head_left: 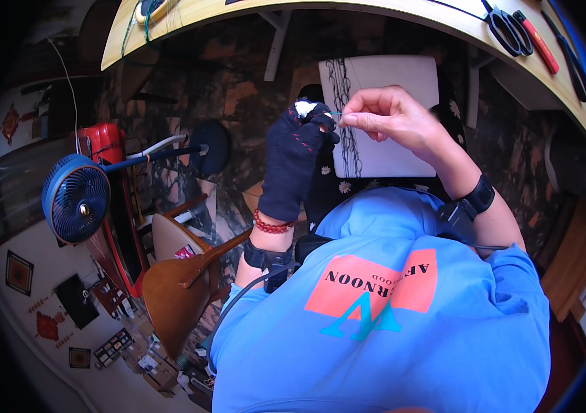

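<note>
My left hand (294, 148), in a black glove with red stitching, is closed near its fingertips around a small white piece (304, 108) whose kind I cannot make out. Bare and pinched, my right hand (391, 117) grips a thin green thread (336, 113) between thumb and forefinger. The thread spans the short gap between both hands. Whether a needle is on it is too small to tell. Below my hands, a white rectangular board or cushion (396, 155) with a black strand-like pattern down its left side lies over my lap.
A wooden table (203, 19) curves along the far edge. On it are black scissors (506, 31), a red-handled tool (537, 43) and a thread spool (152, 8) with green strands. A blue fan (76, 199) and a wooden chair (176, 296) stand to my left.
</note>
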A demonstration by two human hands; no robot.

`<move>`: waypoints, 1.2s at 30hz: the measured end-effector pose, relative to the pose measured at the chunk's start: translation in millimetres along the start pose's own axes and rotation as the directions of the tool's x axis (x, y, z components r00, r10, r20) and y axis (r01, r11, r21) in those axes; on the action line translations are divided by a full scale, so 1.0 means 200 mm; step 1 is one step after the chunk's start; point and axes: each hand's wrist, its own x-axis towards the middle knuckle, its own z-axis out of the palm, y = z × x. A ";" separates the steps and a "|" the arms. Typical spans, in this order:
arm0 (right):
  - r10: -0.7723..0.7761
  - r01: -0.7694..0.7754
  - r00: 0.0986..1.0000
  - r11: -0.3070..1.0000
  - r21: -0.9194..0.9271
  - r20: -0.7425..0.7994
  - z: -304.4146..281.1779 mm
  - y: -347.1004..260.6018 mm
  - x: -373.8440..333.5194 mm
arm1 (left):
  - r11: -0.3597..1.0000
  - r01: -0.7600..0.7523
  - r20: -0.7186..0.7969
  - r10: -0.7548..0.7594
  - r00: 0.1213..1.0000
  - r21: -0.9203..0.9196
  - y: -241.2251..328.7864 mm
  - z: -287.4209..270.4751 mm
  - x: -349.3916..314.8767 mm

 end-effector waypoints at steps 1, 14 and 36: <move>0.001 -0.001 1.000 1.000 -0.001 -0.001 -0.01 0.00 0.00 | 1.000 0.018 -0.005 -0.018 1.000 -0.012 0.01 0.00 0.00; -0.011 0.051 0.998 0.658 0.751 -0.057 -0.01 0.03 0.09 | 0.977 0.180 0.008 -0.180 0.984 -0.112 0.04 0.02 -0.01; -0.062 0.172 0.977 0.801 0.573 -0.206 -0.06 -0.01 0.08 | 0.917 0.238 0.196 -0.181 0.964 -0.321 0.06 0.06 -0.09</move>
